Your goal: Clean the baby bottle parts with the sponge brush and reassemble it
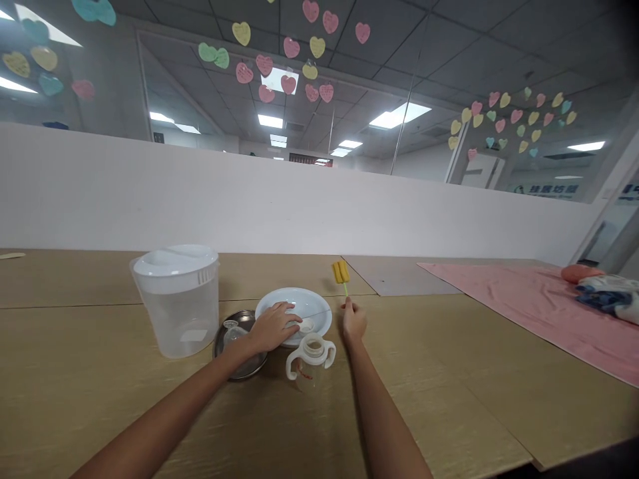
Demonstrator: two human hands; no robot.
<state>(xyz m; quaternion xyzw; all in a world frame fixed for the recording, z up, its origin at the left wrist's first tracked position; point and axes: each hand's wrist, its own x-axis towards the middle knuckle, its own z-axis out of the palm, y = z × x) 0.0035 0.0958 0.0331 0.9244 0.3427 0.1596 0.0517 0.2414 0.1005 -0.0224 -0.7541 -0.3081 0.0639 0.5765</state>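
Note:
My right hand (354, 322) grips the thin green handle of a bottle brush (341, 272), its yellow sponge head pointing up. Over the white bowl (268, 299) reaches my left hand (276, 326), palm down with fingers apart, close to a small white round piece (305, 325) inside. Whether the fingertips touch that piece, I cannot tell. A clear baby bottle (311, 359) with two white handles stands uncapped just in front of the bowl. Partly behind my left wrist, a round metal tray (258, 362) carries a clear domed cap (233, 332).
To the left stands a translucent lidded bucket (176, 299). A pink cloth (509, 293) covers the table's right side, with bundled fabric (609, 293) on it. A low white wall (279, 206) closes off the back of the brown table (429, 372); a wooden stick (12, 255) lies far left.

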